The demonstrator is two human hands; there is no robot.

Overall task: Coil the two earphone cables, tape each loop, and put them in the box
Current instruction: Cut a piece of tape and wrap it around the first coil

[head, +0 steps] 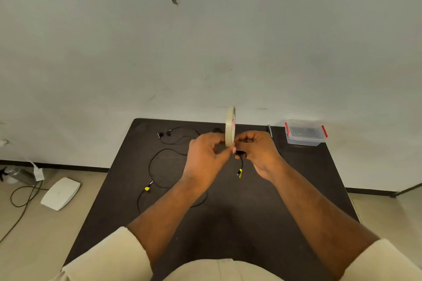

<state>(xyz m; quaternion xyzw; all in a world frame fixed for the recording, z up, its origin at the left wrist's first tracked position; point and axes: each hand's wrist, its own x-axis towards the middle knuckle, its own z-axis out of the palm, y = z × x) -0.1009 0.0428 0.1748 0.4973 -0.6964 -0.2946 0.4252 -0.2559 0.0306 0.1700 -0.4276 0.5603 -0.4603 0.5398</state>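
Item: thin black earphone cables, two. I hold one coiled bundle (pixel 239 152), soft and springy, in my right hand (pixel 258 151), clenched round it. My left hand (pixel 205 155) pinches the cream masking-tape roll (pixel 230 126), one. Second cable (pixel 164 157) loose left of it. Clear plastic box (pixel 304 133), one, beyond my right hand.

A dark table (pixel 251 223) stands against the pale wall. On it lies a loose black earphone cable (pixel 157 155) (with a yellow plug end near the left edge), and a clear plastic box (pixel 305 141) with red clips sits at the far right corner.
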